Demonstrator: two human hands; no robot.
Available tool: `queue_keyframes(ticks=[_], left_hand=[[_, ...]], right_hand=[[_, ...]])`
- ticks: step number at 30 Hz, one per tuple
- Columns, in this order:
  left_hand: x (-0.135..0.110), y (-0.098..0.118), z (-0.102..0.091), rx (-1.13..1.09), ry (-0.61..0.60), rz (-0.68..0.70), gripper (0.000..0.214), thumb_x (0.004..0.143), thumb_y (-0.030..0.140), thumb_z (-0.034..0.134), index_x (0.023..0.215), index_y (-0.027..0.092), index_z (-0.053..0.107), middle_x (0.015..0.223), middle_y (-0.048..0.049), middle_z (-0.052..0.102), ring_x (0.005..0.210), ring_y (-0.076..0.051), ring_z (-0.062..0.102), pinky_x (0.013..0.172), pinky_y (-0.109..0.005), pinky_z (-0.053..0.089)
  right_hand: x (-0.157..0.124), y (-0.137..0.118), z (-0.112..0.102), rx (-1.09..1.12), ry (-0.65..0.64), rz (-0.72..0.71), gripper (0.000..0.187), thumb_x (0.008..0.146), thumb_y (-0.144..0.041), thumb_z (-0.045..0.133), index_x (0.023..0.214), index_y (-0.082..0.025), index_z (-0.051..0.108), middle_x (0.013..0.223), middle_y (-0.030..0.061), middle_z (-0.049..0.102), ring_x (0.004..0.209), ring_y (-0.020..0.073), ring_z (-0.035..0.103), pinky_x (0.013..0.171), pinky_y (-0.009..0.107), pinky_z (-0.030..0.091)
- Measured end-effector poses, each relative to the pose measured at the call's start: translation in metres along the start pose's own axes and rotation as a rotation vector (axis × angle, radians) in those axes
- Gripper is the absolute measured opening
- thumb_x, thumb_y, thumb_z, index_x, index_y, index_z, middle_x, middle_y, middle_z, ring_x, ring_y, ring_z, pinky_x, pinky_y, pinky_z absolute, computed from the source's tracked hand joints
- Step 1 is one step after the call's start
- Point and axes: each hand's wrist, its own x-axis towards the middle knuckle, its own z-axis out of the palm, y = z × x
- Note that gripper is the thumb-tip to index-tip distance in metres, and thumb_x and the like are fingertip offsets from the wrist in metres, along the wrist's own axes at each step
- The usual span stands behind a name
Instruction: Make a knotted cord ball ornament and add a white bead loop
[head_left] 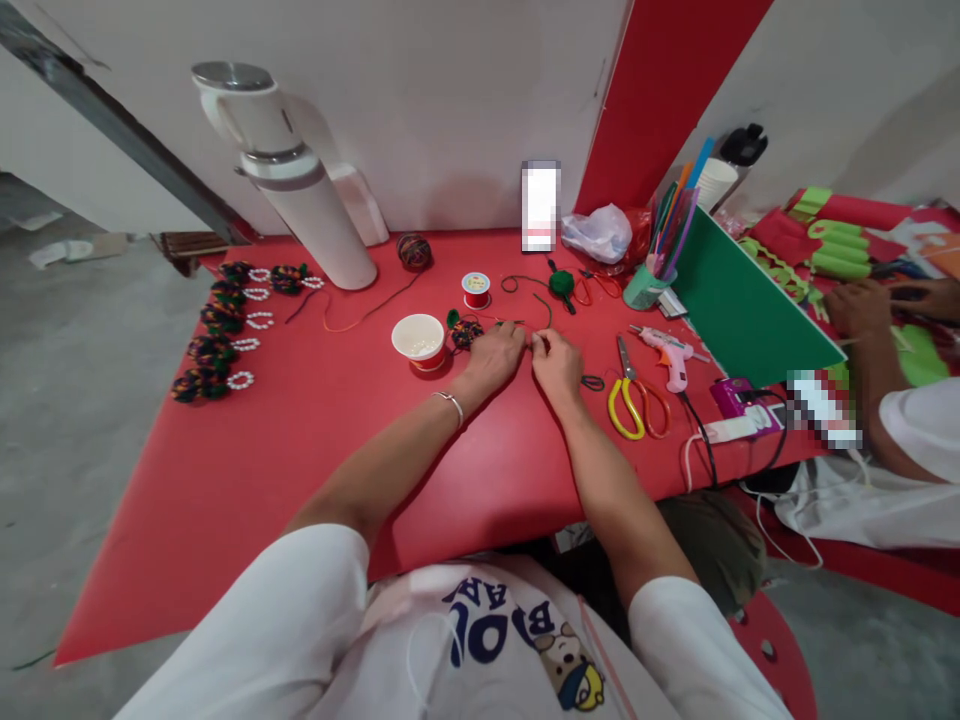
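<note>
My left hand (499, 348) is closed over the red table, its fingertips pinched together just left of my right hand's. My right hand (555, 362) is also in a pinch. What lies between the fingers is too small to make out. A multicoloured yarn piece (466, 334) with a dark green tip rests against the far side of my left hand. Left of it stands a white paper cup (418, 340) with small white beads inside. Behind my hands is a spool of red thread (475, 290). Thin thread runs near my fingertips.
Yarn pieces with white bead loops (214, 318) line the left edge. A tall thermos (315, 215) and yarn ball (414, 252) stand behind. Scissors (628, 395), a pink glue gun (670, 355) and a green divider (750, 300) are right. Beyond it, a co-worker's hands (862, 305) handle green pieces.
</note>
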Motion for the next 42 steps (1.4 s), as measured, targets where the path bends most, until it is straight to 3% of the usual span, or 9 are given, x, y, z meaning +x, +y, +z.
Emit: queue_keyframes(ticks=[5,12,22,26,28,30,33,42], left_hand=[[-0.005,-0.008,0.000,-0.163,0.089,-0.063,0.030,0.106,0.034,0.047,0.099,0.014,0.069,0.104,-0.0165,0.069,0.090,-0.024,0.065,0.071,-0.032,0.043],[-0.009,-0.016,-0.002,-0.418,0.184,-0.113,0.038,0.107,0.035,0.044,0.080,0.017,0.064,0.085,-0.0099,0.067,0.079,-0.021,0.059,0.073,-0.031,0.040],[-0.005,-0.013,-0.002,-0.375,0.153,-0.102,0.037,0.106,0.038,0.043,0.086,0.017,0.067,0.093,-0.0108,0.068,0.085,-0.021,0.061,0.073,-0.031,0.041],[-0.022,-0.004,-0.015,-0.368,0.192,-0.101,0.040,0.108,0.042,0.039,0.101,0.017,0.069,0.109,-0.0136,0.067,0.089,-0.022,0.064,0.073,-0.031,0.043],[-0.042,0.001,-0.021,-0.346,0.190,-0.021,0.042,0.105,0.052,0.046,0.108,0.017,0.068,0.114,-0.0149,0.066,0.092,-0.023,0.064,0.072,-0.031,0.043],[-0.063,0.004,-0.023,-0.263,0.086,0.162,0.047,0.096,0.063,0.056,0.103,0.018,0.068,0.107,-0.0141,0.066,0.088,-0.024,0.063,0.069,-0.031,0.043],[-0.081,0.008,-0.019,-0.170,-0.043,0.325,0.045,0.100,0.061,0.052,0.101,0.018,0.066,0.103,-0.0131,0.065,0.081,-0.023,0.062,0.067,-0.032,0.044],[-0.051,0.021,-0.008,-0.090,-0.027,0.250,0.039,0.104,0.052,0.048,0.111,0.016,0.064,0.106,-0.0140,0.065,0.084,-0.024,0.066,0.068,-0.033,0.048]], right_hand=[[-0.001,0.003,0.000,0.023,0.033,-0.031,0.023,0.103,-0.035,0.055,0.105,-0.024,0.075,0.101,0.0080,0.080,0.090,0.0239,0.071,0.077,0.031,0.046],[0.000,0.004,0.002,0.070,0.031,-0.033,0.023,0.103,-0.036,0.056,0.105,-0.023,0.074,0.102,0.0058,0.080,0.093,0.0225,0.072,0.079,0.031,0.046],[-0.001,0.003,0.002,0.037,-0.011,-0.044,0.022,0.103,-0.035,0.055,0.103,-0.024,0.075,0.100,0.0052,0.080,0.091,0.0230,0.071,0.078,0.031,0.046],[-0.002,0.003,0.001,0.050,-0.005,-0.053,0.023,0.104,-0.035,0.054,0.105,-0.024,0.074,0.100,0.0048,0.080,0.091,0.0222,0.071,0.078,0.030,0.046],[-0.002,0.003,0.001,0.053,0.004,-0.051,0.025,0.105,-0.037,0.053,0.105,-0.024,0.074,0.099,0.0040,0.080,0.089,0.0214,0.071,0.078,0.030,0.046],[-0.001,0.003,0.001,0.043,0.007,-0.048,0.026,0.106,-0.037,0.053,0.105,-0.024,0.075,0.097,0.0039,0.079,0.090,0.0215,0.070,0.078,0.030,0.046],[0.000,0.002,0.001,0.030,-0.007,-0.052,0.024,0.104,-0.037,0.056,0.104,-0.023,0.075,0.098,0.0054,0.079,0.093,0.0230,0.070,0.079,0.030,0.045],[0.003,0.001,0.001,0.044,-0.029,-0.044,0.024,0.105,-0.036,0.054,0.106,-0.024,0.075,0.101,0.0057,0.078,0.094,0.0230,0.069,0.081,0.031,0.046]])
